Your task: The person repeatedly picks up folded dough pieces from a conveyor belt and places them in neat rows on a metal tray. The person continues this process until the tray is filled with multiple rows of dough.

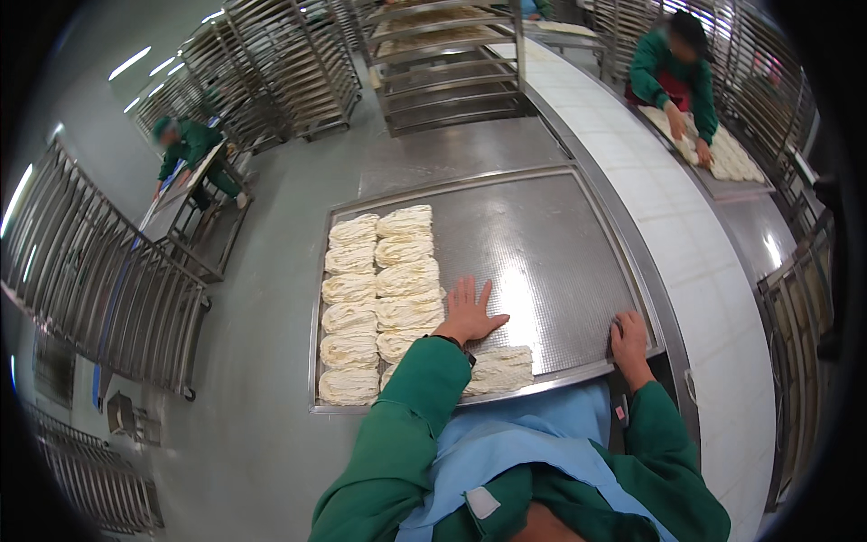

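Observation:
A large metal tray [535,223] with a fine mesh-like surface lies before me. Along its left side, flat folded bundles of pale noodles [408,278] are laid in two columns. One more noodle bundle [502,371] lies near the front edge, partly behind my left sleeve. Fingers spread and palm down, my left hand [471,313] is over the tray surface, just right of the second column; it holds nothing. My right hand [631,342] is at the tray's front right corner with its fingers curled; a small dark patch shows by the fingertips, too unclear to name.
A white conveyor belt [667,223] runs along the right. Beyond it a co-worker [677,88] handles noodles on another tray [721,183]. A second person [193,152] bends over a table at left. Wheeled metal racks [447,81] stand behind and at left [108,271].

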Tool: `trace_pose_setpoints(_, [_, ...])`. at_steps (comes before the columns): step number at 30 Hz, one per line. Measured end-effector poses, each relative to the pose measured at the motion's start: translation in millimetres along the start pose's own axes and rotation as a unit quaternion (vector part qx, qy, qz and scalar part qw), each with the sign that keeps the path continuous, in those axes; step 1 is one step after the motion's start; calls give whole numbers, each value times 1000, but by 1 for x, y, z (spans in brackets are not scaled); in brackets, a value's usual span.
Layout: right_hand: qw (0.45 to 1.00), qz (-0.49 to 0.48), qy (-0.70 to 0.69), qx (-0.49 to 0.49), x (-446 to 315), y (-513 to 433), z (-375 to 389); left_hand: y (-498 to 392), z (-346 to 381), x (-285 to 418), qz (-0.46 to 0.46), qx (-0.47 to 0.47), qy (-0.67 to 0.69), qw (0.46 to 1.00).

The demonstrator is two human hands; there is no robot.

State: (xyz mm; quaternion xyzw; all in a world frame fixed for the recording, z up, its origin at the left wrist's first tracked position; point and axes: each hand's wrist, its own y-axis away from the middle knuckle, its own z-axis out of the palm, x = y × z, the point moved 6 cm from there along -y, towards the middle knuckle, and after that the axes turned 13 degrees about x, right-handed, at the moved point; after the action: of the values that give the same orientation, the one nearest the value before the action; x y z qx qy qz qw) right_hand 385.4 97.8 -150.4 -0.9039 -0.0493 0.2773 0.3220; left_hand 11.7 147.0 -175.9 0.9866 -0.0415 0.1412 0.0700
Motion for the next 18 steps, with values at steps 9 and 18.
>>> trace_pose_setpoints(9, [999,40,-14,-18,8,2,5,4,-4,1,2,3,24,1000])
trace_pose_setpoints(18, [996,56,-62,-30,14,1,9,5,-5,0,21,18,25,999])
